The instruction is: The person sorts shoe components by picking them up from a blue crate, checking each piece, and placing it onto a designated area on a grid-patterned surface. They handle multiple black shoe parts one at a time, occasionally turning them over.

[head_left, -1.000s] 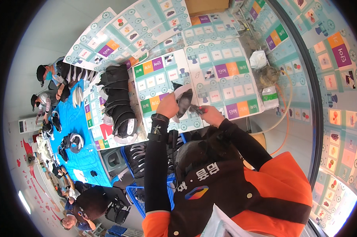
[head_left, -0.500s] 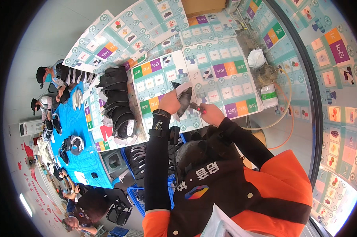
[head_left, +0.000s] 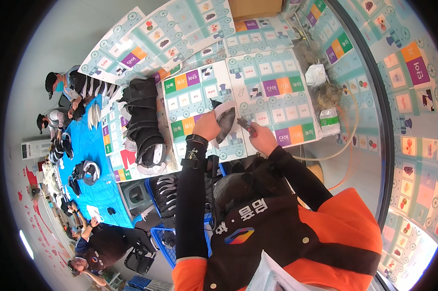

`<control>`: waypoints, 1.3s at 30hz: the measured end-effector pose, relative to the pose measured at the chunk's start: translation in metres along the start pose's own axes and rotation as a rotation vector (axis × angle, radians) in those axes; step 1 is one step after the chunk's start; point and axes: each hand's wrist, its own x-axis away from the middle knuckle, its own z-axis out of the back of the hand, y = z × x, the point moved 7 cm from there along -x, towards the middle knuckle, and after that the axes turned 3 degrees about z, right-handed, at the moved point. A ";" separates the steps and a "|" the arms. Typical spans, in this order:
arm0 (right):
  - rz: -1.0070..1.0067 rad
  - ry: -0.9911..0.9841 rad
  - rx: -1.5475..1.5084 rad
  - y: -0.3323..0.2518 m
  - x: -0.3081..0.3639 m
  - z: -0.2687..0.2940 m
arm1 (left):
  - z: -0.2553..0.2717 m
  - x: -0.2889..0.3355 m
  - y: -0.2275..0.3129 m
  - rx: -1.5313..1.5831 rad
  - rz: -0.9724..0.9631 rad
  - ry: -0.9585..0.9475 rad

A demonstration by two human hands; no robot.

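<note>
One pale-edged grey shoe upper (head_left: 225,123) is being gripped by left fingers (head_left: 212,120), a red-handled tool (head_left: 245,125) by right fingers (head_left: 258,136). Apparently handwork is being done, careful tool placement being needed next.

Korean lettering (head_left: 270,88) on patterned sheets (head_left: 277,101), white characters (head_left: 253,213) on brown apron (head_left: 277,230)

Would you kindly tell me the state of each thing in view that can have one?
Left hand: closed on the dark piece
Dark piece: held, curved, pale edge showing
Right hand: closed around the hand tool
Hand tool: held; tip too small to tell open or shut
Black pieces: overlapping in a row
Blue sheet: spread out, wrinkled
Pale hose: bent in a loose curve
</note>
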 end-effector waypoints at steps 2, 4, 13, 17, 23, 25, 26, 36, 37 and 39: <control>0.010 -0.038 0.025 0.002 0.002 -0.001 | -0.004 0.002 -0.002 -0.005 0.000 0.009; 0.018 -0.068 0.049 0.008 0.004 -0.007 | -0.007 0.003 -0.001 -0.007 -0.013 0.022; 0.034 -0.236 0.016 0.018 0.010 -0.033 | -0.009 -0.003 -0.001 0.035 -0.013 0.026; 0.046 -0.392 -0.147 0.007 0.005 -0.058 | 0.003 0.011 -0.022 0.007 0.024 0.089; -0.134 -0.298 -0.133 0.060 -0.021 -0.023 | 0.034 0.114 -0.093 0.188 0.403 0.266; 0.117 0.062 0.157 0.135 -0.058 0.027 | 0.034 0.152 -0.143 0.477 0.359 0.566; 0.083 0.104 0.184 0.125 -0.060 0.036 | 0.026 0.186 -0.187 0.813 0.626 0.536; 0.137 -0.028 0.556 0.103 -0.099 0.084 | 0.171 0.371 -0.393 1.000 0.460 1.852; 0.306 -0.005 0.415 0.085 -0.104 0.065 | 0.150 0.377 -0.430 0.736 0.572 1.692; 0.342 -0.018 0.450 0.067 -0.096 0.055 | 0.101 0.299 -0.417 0.498 0.642 1.164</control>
